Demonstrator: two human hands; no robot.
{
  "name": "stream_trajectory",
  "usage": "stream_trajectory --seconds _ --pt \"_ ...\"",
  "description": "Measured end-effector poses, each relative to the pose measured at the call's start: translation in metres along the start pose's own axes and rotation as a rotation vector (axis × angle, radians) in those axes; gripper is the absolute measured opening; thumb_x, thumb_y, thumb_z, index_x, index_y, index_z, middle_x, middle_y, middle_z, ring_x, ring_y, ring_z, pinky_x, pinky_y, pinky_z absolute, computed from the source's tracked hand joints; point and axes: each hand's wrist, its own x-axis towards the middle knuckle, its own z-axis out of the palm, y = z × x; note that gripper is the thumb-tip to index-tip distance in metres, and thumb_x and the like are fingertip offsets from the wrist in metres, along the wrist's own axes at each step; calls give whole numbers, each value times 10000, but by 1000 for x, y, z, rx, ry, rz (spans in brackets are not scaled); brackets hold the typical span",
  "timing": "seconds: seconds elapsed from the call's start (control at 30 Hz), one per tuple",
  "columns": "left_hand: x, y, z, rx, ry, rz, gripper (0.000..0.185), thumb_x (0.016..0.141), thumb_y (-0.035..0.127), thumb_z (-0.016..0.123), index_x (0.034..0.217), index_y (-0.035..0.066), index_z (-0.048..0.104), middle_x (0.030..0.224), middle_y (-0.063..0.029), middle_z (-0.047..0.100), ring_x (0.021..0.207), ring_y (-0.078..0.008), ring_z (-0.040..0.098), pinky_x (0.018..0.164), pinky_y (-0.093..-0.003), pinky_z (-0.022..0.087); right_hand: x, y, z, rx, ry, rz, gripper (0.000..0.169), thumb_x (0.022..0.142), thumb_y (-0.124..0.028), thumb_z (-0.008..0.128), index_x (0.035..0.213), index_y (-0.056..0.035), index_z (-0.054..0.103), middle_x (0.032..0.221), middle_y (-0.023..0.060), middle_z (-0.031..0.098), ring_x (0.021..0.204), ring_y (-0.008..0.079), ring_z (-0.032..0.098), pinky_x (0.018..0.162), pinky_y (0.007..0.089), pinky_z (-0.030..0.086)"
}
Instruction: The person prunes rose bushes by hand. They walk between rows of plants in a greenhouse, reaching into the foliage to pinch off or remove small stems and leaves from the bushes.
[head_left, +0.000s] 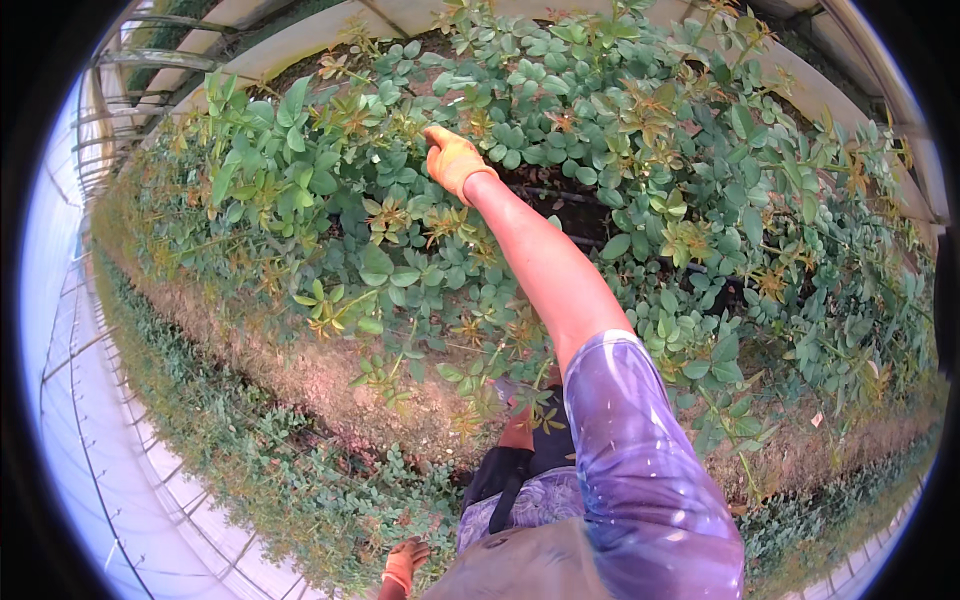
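My right hand (456, 165), in an orange work glove, reaches out over a bed of leafy rose-like bushes (517, 86). Its fingers are curled in among the upper shoots. A pale yellow-green shoot (401, 126) comes up to the fingertips, but whether the fingers grip its stem is hidden. Low in the picture, behind my body, is my left hand (407, 556), also in an orange glove. Its fingers are slightly apart, with nothing seen in them. Below it lies the foliage of another row (352, 517).
Long shoots (394, 367) lean out over the bare soil path (330, 375) around my legs. Dark pipes (562, 196) run through the bed beneath the leaves. Pale sheeting (300, 45) borders the far side, and greenhouse frame tubes (161, 58) arch at upper left.
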Motion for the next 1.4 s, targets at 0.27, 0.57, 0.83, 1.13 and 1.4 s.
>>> stream_trajectory --seconds 0.27,0.57,0.83,1.13,1.4 --pt "-9 0 52 68 83 4 316 991 257 545 1241 68 589 1091 -98 698 954 -210 690 752 -310 537 36 6 26 76 -111 136 417 923 -273 487 1328 -193 546 1261 140 618 1168 326 578 1002 409 444" --pt "-17 -3 77 104 107 -56 348 992 277 532 1257 53 560 1113 -125 684 973 -235 680 754 -335 552 42 -23 12 -113 -326 75 649 861 -319 634 1431 -111 404 1194 117 659 1144 314 594 988 400 456" --pt "-6 5 89 93 96 -41 367 1005 264 491 1281 27 536 1139 -133 671 1009 -236 670 820 -360 539 39 -21 20 -184 -273 -30 311 865 -291 594 1103 -102 660 1101 195 666 1027 353 631 896 422 506" --pt "0 3 94 54 33 -50 372 996 290 516 1280 50 539 1131 -108 677 1018 -205 668 771 -325 528 41 -16 13 -267 -220 -106 310 844 -284 627 1097 -109 667 1140 184 655 1044 349 627 898 417 504" --pt "-2 6 93 37 25 -73 326 1003 250 502 1276 81 557 1132 -90 689 983 -188 684 757 -292 531 65 17 38 -3 -355 -6 415 883 -297 570 1273 -155 589 1188 145 652 1108 327 607 963 395 467"
